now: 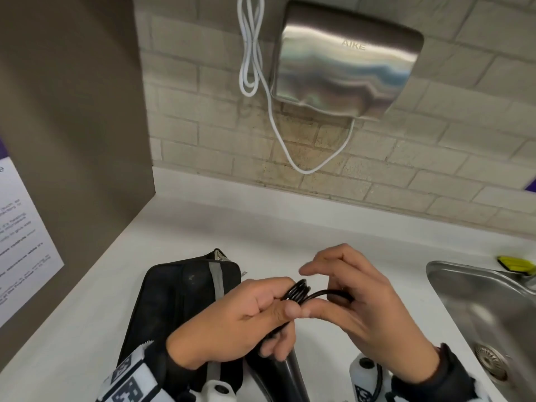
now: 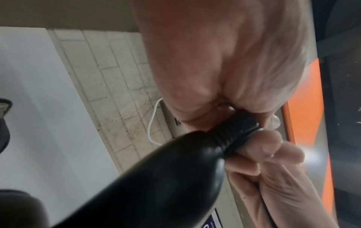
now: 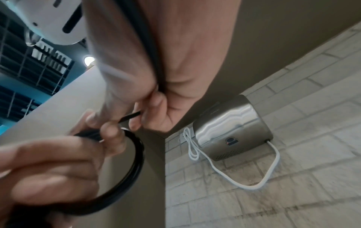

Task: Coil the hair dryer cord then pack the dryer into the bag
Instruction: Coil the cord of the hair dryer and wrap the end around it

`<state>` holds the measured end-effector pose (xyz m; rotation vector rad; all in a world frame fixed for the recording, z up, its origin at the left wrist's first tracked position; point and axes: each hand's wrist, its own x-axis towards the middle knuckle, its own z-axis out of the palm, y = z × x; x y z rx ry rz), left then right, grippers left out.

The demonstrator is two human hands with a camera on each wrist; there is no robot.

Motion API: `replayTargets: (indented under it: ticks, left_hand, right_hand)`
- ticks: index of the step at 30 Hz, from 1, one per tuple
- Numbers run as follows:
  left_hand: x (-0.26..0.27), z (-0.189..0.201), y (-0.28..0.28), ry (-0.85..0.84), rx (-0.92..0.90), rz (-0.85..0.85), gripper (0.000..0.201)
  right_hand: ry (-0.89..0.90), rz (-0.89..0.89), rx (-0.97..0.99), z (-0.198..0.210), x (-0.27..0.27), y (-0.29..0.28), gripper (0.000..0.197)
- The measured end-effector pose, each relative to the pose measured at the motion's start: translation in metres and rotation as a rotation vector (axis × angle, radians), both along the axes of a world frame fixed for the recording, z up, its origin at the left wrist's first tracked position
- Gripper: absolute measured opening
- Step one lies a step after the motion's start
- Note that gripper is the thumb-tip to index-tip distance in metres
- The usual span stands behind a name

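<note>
Left hand (image 1: 232, 323) grips coiled black rubber cord (image 1: 298, 290) and glossy black hair dryer (image 1: 290, 375) (body mostly hidden). Right hand (image 1: 365, 303) pinches loose cord strand. Black fabric bag (image 1: 174, 300) flat on white counter (image 1: 203, 216), just left.

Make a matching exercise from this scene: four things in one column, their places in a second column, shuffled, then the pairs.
Things:
1. black bag
2. coiled cord
3. hand dryer
4. sink

Places:
A. mounted on the brick wall
B. set into the counter at right
C. held between the left hand and right hand
D. lying on the counter at left

Pairs: 1-D, 2-C, 3-A, 4-B
</note>
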<state>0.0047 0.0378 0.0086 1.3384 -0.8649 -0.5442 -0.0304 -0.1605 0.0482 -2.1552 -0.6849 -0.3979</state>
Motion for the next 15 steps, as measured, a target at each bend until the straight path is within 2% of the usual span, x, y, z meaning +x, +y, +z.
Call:
replayTargets:
  ticks: [4,6,10,15]
  left_hand:
    - [0.007,0.003,0.004,0.047,0.017,-0.142,0.033]
    - [0.010,0.004,0.004,0.066,0.012,-0.202,0.031]
    - [0.014,0.001,0.004,0.110,-0.008,-0.248,0.031]
    - [0.017,0.000,0.004,0.166,-0.051,-0.167,0.035]
  right_hand:
    - [0.235,0.126,-0.052,0.003,0.006,-0.010,0.042]
    - [0.319,0.157,-0.087,0.005,0.008,-0.012,0.037]
    - [0.307,0.137,-0.174,0.004,0.003,-0.004,0.011]
    - [0.213,0.031,-0.152,-0.009,-0.006,0.012,0.024]
